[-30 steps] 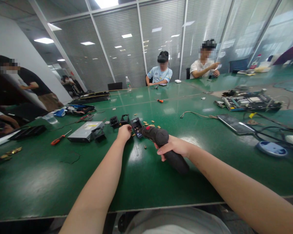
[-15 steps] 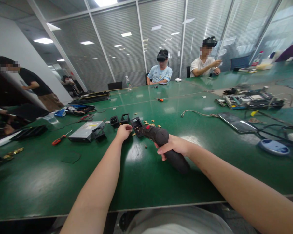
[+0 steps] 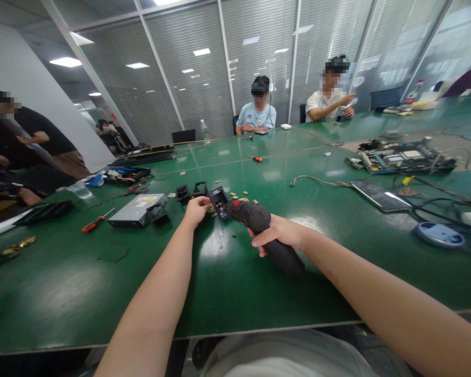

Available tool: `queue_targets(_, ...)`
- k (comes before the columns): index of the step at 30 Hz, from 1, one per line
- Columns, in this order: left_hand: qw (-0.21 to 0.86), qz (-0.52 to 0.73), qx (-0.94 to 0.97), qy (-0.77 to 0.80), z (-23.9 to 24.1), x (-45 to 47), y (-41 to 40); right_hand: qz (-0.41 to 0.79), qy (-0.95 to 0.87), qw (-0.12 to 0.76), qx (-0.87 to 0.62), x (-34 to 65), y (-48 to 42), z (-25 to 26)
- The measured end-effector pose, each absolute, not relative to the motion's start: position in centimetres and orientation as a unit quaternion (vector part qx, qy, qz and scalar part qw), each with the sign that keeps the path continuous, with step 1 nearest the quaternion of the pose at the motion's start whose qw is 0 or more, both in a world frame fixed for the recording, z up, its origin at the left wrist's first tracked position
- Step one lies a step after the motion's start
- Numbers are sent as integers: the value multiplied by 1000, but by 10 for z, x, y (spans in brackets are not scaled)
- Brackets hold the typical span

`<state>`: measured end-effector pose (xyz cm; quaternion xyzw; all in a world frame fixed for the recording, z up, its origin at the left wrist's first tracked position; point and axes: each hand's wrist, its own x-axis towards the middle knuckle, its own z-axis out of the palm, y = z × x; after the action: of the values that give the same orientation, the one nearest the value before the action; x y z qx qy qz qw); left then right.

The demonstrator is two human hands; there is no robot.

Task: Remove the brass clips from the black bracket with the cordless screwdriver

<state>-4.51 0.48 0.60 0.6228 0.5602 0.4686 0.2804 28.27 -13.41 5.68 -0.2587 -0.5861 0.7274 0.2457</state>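
Note:
My right hand (image 3: 275, 235) is wrapped round the grip of a black cordless screwdriver (image 3: 255, 215) with a small red mark on top. Its nose points away to the left, into an open black plastic box (image 3: 219, 203). Small parts show inside that box, but the tool's tip is hard to make out. At the box's left edge is my left hand (image 3: 197, 210), fingers closed and pressed against it. Several small brass-coloured pieces (image 3: 241, 199) lie just beyond and right of the box. A tiny part (image 3: 233, 234) rests on the near side.
Two black plastic frames (image 3: 183, 193) stand behind my left hand. To the left are a silver disc drive (image 3: 138, 210), another black bracket (image 3: 157, 214) and an orange-handled screwdriver (image 3: 97, 222). A phone (image 3: 379, 196), blue disc (image 3: 438, 235) and circuit board (image 3: 408, 157) lie right.
The view has shifted slightly. Both hands, the cordless screwdriver and the black box keep nearly the same arrangement. A standing person at the far left has shifted leftward.

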Motion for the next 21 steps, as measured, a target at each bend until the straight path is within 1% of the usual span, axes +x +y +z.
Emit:
queue_targets(16,248,407,690,545,7,-42,0,723,-593,244,-256,283,-135,58)
queue_targets(21,256,403,685,550,12,-38,-5,720,-595,246,-257,283,-135,58)
